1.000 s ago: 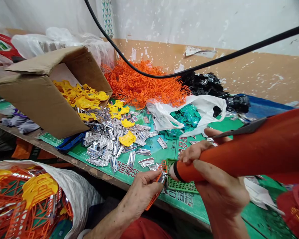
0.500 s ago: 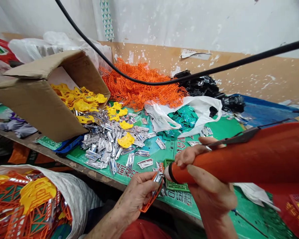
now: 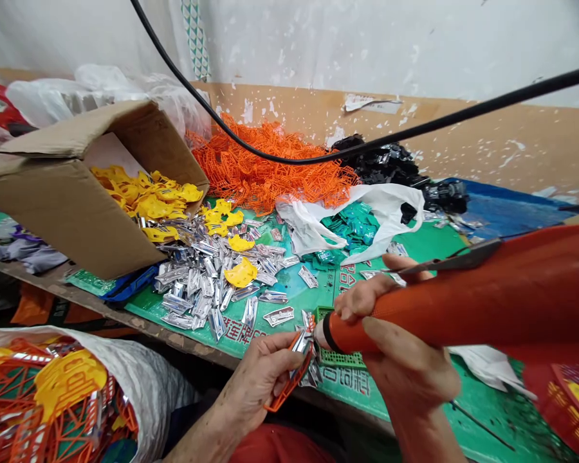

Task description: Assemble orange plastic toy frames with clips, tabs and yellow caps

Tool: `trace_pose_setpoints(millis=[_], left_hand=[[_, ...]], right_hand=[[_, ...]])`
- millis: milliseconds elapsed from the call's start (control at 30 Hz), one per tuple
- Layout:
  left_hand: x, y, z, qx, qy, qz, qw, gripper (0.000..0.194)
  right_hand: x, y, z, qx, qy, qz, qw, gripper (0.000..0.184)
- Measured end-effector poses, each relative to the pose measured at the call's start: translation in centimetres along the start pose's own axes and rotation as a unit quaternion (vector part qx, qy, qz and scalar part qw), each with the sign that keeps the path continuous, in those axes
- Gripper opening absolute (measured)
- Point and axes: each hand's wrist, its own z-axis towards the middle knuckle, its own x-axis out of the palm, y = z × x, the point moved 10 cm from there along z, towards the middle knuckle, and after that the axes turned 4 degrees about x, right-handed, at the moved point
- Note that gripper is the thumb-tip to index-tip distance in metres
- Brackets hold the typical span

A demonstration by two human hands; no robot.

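Observation:
My left hand pinches an orange plastic frame with a shiny silver plate lying against it, just over the table's front edge. Wrapped around the thick red-orange body of an electric screwdriver is my right hand. The screwdriver has a dark lever on top, a black ring and a pale nose. Its nose meets the upper end of the frame, and the contact point is too small to make out. Behind the nose sits a small green basket, partly covered by the tool. Loose silver plates lie on the left.
A tipped cardboard box spills yellow plastic parts. Orange frames are heaped by the wall, next to black parts. A white bag holds green pieces. A sack stands lower left; a black cable hangs across.
The view has shifted slightly, so the surroundings moved a little left. Frame and screwdriver nose have come together and stay in contact. Both hands keep their grips.

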Motion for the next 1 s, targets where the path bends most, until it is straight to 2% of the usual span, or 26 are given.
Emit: trace_pose_setpoints(millis=[133,233,333,433,600,700,867,1000], left_hand=[[-0.2,-1.2,-0.3,0.036,0.006,0.023,0.999,0.024],[-1.4,-1.9,-0.5,0.056,-0.019,0.015,0.998,0.025],[-2.5,-2.4,-0.7,0.070,-0.047,0.015,0.996,0.031],[-2.9,-2.8,-1.0,0.081,-0.049,0.034,0.995,0.031],[-3.2,-3.0,-1.2,0.092,-0.051,0.055,0.993,0.027],[-3.6,-2.6,-1.1,0.088,-0.056,0.065,0.993,0.035],[-3.8,-1.8,-0.7,0.078,-0.061,0.056,0.994,0.034],[-3.8,-1.2,-0.1,0.063,-0.074,0.035,0.995,0.036]], right_hand=[[-1.1,1.4,0.9,-0.027,-0.027,0.013,0.999,0.050],[-2.8,1.7,1.5,-0.048,-0.058,0.002,0.997,0.046],[-4.5,0.5,1.9,-0.038,-0.092,-0.029,0.995,0.047],[-5.6,-1.3,1.8,-0.010,-0.117,-0.060,0.991,0.050],[-5.9,-3.0,1.2,0.015,-0.121,-0.072,0.990,0.040],[-6.0,-3.2,1.0,0.013,-0.123,-0.073,0.990,0.035],[-6.2,-3.7,1.1,0.019,-0.127,-0.079,0.989,0.014],[-6.2,-4.0,1.0,0.023,-0.128,-0.086,0.988,0.015]])
